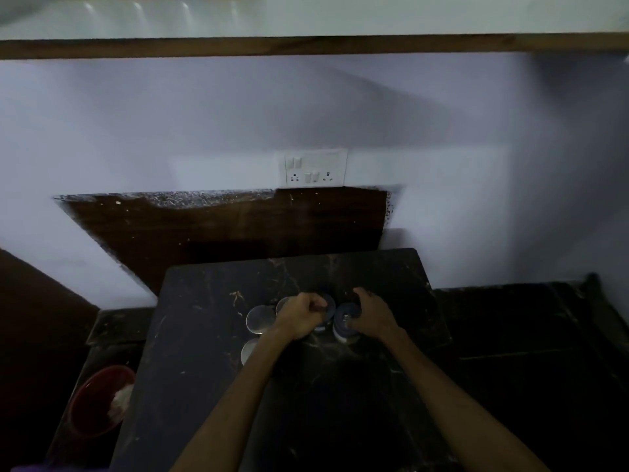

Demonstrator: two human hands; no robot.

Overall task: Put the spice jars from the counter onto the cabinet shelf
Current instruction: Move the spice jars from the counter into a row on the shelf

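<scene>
Cabinet shelf (306, 46) runs the full width at 12 o'clock, wood-edged, well above the work. It sits high, so each jar will likely need a full upward reach.

Dark marble bench (211, 369) fills the lower centre, lit poorly. Red bowl (98, 400) sits low at 8 o'clock, off the slab. Wall socket plate (315, 167) at centre.

Spice jars (260, 319) are clustered tight mid-bench, lids up; silver-lidded ones at 9 o'clock of the hands, dark-lidded ones under them. Grouping puts two within reach at once.

Both forearms come in from 6 o'clock, converging. Left hand (303, 316) is curled knuckles-up over a dark-lidded jar (328, 306), grip apparently closed around it. Right hand (369, 313) wraps the neighbouring blue-lidded jar (345, 318), fingers round its far side. Neither jar looks lifted yet.
</scene>
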